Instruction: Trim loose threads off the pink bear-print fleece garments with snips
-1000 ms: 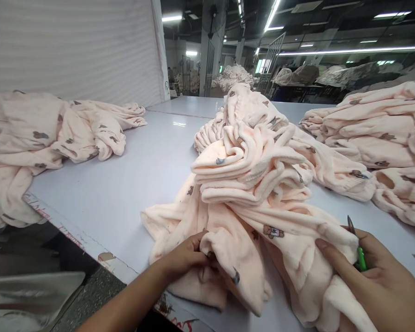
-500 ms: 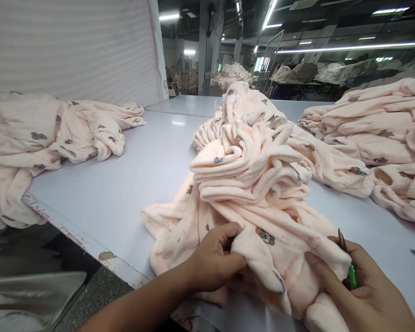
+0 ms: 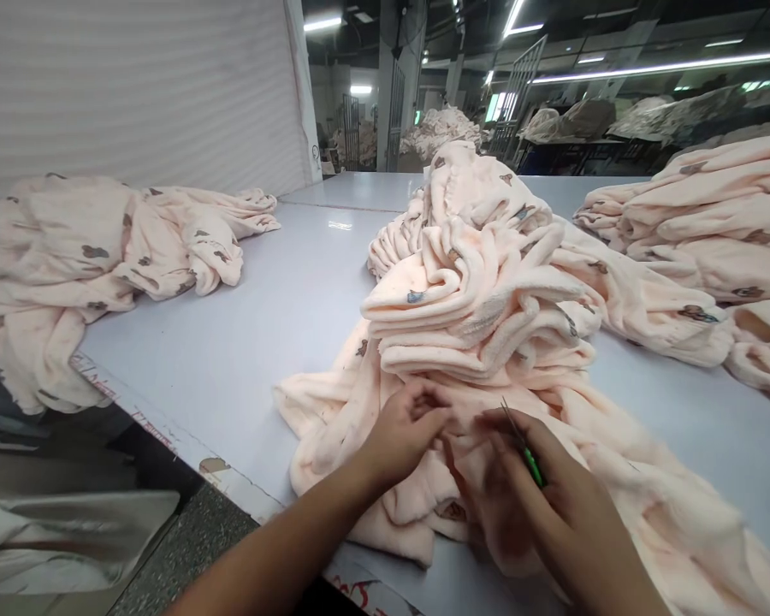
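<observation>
Fingers of the left hand pinch pink cloth, and the right hand grips snips whose bare points could nick it if it bunches.

Right hand: moved in near left hand | green snips: carried inward with it
</observation>
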{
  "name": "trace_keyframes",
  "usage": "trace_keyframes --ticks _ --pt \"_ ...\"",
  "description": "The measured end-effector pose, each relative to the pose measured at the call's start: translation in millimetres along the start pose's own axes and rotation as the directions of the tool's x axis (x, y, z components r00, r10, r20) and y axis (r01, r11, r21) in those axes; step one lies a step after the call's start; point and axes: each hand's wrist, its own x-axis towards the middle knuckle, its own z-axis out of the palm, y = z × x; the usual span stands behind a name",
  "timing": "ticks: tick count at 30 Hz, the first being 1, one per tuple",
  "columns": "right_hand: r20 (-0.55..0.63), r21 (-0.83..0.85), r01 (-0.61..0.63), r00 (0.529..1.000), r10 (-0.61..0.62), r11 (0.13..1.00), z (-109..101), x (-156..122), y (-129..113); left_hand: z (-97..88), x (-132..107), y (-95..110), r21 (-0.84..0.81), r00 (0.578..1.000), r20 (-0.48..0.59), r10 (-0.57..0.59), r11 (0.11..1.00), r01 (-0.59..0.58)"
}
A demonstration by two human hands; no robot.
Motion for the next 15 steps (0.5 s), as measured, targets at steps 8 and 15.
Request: trace_keyframes --ticks 8,15 --pt "0.103 -0.019 -0.026 0.994 0.028 0.999 2.7 -3.4 22.4 -28.2 -58.6 -29.7 0.846 0.998 -0.044 0.051 0.534 0.010" --pt "0.149 -0.084 0.267 0.956 -0.253 0.960 -2.3 -13.1 7.8 -10.4 -52.4 -23.7 0.426 0.931 -0.051 0.362 0.851 -0.307"
